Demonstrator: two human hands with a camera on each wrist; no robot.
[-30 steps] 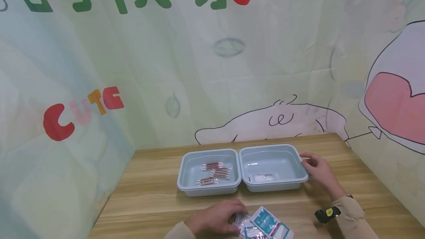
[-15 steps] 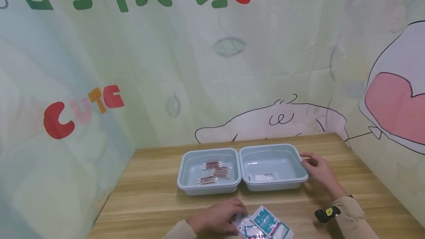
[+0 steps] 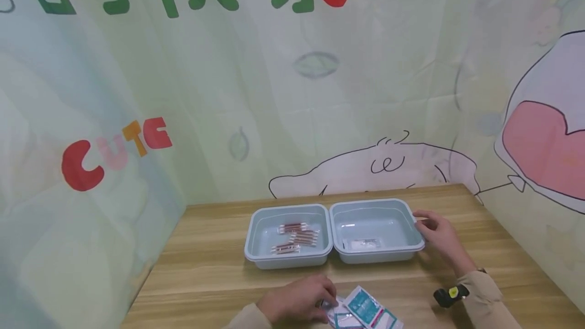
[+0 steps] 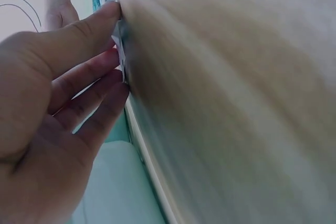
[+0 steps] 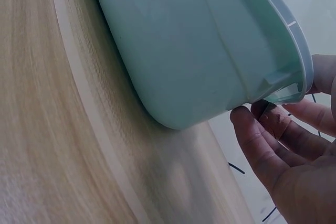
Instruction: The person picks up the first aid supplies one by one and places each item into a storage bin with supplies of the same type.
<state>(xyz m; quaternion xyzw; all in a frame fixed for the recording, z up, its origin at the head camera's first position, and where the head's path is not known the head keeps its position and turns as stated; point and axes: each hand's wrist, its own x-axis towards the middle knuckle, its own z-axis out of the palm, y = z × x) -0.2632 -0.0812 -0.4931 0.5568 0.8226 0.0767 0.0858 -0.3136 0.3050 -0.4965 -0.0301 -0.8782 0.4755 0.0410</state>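
Observation:
In the head view my left hand (image 3: 301,298) is at the near edge of the table, thumb and fingertips pinching the left edge of some flat white sachets (image 3: 345,316). A sachet printed in teal and pink (image 3: 365,308) lies on top of them, askew. The left wrist view shows the thumb and fingers on a thin sachet edge (image 4: 121,51) close against the table. My right hand (image 3: 441,237) grips the right rim of the right plastic tray (image 3: 377,256), with fingers over and under the rim in the right wrist view. One small clear packet (image 3: 364,243) lies inside that tray.
A matching pale blue tray (image 3: 292,263) stands directly left of the right one. It holds several clear-wrapped, reddish-brown swabs (image 3: 302,237) with white tips. Behind the wooden table (image 3: 205,248) hangs a printed cloth (image 3: 274,95); more cloth flanks the left side.
The sachets under my left hand have shifted slightly, and its fingertips have curled in a little on their edge. My right hand stays on the tray rim; the trays stay put.

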